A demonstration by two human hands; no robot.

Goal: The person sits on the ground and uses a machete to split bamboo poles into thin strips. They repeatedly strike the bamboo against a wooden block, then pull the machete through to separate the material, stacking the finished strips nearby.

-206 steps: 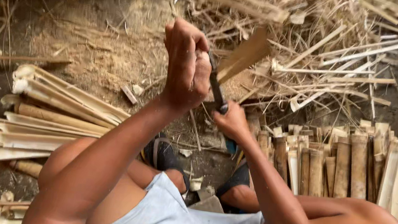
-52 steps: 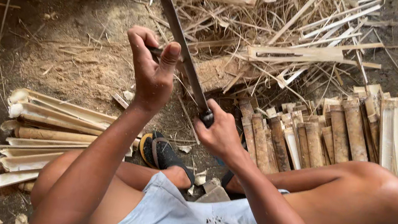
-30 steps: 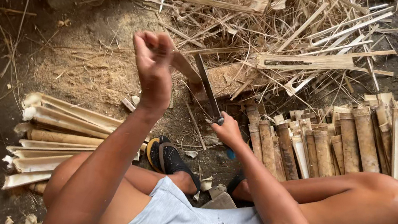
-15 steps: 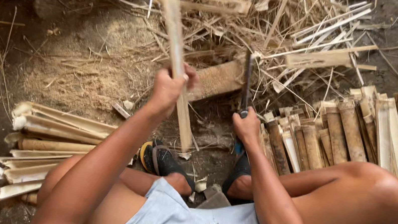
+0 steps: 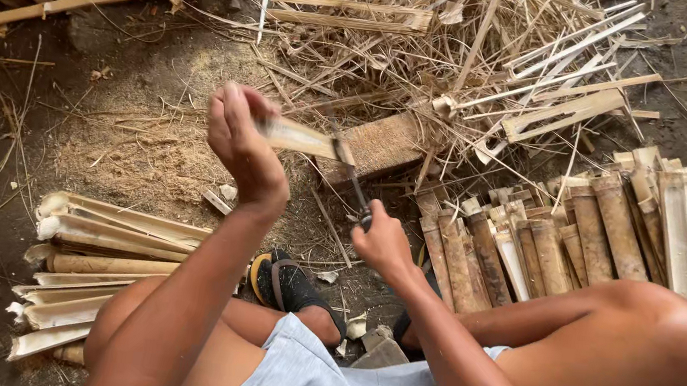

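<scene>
Between the hands, the knife point(image 5: 352, 177) now bites the strip point(image 5: 302, 137); left hand point(image 5: 243, 139) grips strip, right hand point(image 5: 381, 241) grips knife; splitting has begun.

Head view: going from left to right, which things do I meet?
Stack of split bamboo → left hand → bamboo strip → knife → right hand → row of bamboo pieces.

Two hands are visible: one left hand point(image 5: 242, 141) and one right hand point(image 5: 381, 241). There is one bamboo strip point(image 5: 302, 137), one knife point(image 5: 352, 181) and one wooden block point(image 5: 380, 143) at 12 o'clock (the split pieces are too many to count).
</scene>
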